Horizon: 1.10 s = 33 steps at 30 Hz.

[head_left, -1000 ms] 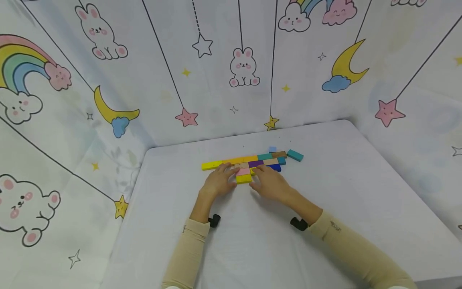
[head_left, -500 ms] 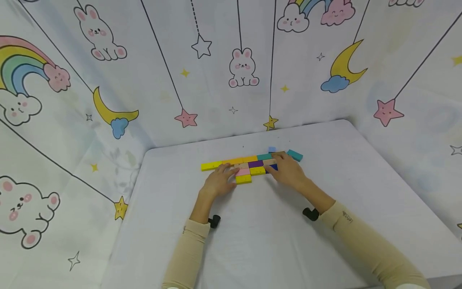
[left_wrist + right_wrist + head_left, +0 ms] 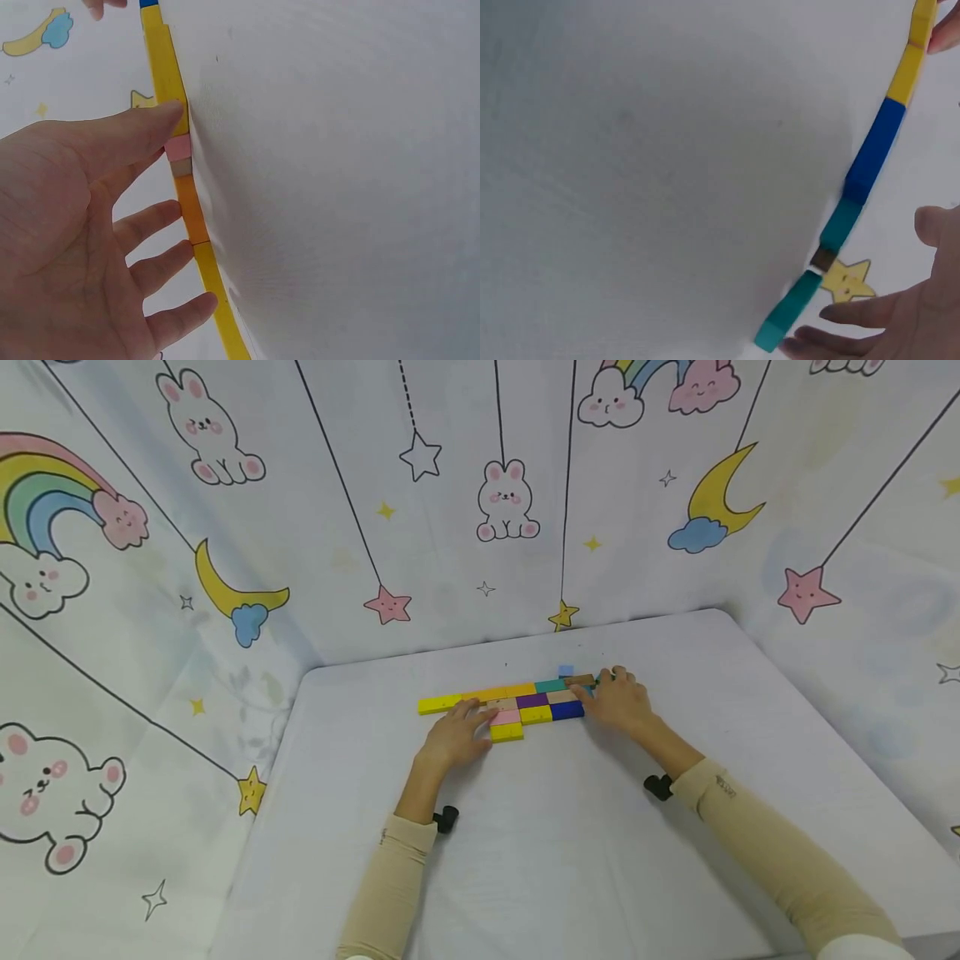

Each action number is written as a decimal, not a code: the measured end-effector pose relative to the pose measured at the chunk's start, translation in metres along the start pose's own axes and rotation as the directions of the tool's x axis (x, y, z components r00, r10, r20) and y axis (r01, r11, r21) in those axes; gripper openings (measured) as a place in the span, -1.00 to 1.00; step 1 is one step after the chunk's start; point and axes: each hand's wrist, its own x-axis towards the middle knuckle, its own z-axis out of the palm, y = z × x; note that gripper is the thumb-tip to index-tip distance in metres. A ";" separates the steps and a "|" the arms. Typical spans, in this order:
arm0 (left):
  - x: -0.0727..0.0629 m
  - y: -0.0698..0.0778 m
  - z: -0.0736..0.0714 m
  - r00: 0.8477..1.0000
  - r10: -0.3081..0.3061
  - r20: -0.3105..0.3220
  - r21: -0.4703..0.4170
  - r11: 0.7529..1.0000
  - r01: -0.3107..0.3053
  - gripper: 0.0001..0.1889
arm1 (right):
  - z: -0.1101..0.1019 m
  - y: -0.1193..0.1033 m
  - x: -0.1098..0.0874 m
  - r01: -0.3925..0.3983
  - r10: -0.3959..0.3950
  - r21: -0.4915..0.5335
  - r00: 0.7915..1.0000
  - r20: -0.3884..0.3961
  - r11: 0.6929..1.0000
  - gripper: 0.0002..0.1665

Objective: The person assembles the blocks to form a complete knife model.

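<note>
Flat colored blocks lie side by side on the white table, with a yellow block [image 3: 506, 732] nearest the person. A pink block [image 3: 505, 717] and a dark blue block [image 3: 567, 711] belong to the same cluster. The left hand [image 3: 453, 735] rests at the cluster's left side. In the left wrist view, its thumb touches a yellow block [image 3: 165, 67], and its spread fingers lie along an orange block [image 3: 193, 210]. At the right end, the right hand [image 3: 621, 700] reaches over a teal block [image 3: 787, 311], fingertips close to it and thumb apart.
A row of yellow, orange and teal blocks [image 3: 517, 691] runs behind the cluster, ending near a brown block [image 3: 579, 680]. A small light blue block [image 3: 566, 670] lies farther back. Behind the white table [image 3: 525, 860] hangs a patterned cloth [image 3: 442, 543].
The right hand has moved right, from the front yellow blocks past the dark blue block to the teal block at the end. The left hand has stayed in place.
</note>
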 end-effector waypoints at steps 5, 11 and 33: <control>0.000 0.001 0.001 1.000 0.004 0.007 0.009 1.000 -0.004 -0.33 | 0.004 0.011 0.004 -0.017 0.017 -0.005 0.999 0.041 1.000 0.08; 0.000 0.001 0.001 1.000 0.006 -0.002 0.000 1.000 -0.006 -0.34 | 0.006 0.014 0.001 0.000 0.000 -0.046 1.000 0.006 0.999 0.02; 0.003 0.000 0.003 1.000 0.007 -0.005 0.005 1.000 -0.007 -0.33 | -0.005 0.007 -0.012 0.054 -0.054 -0.174 0.999 0.000 0.983 -0.17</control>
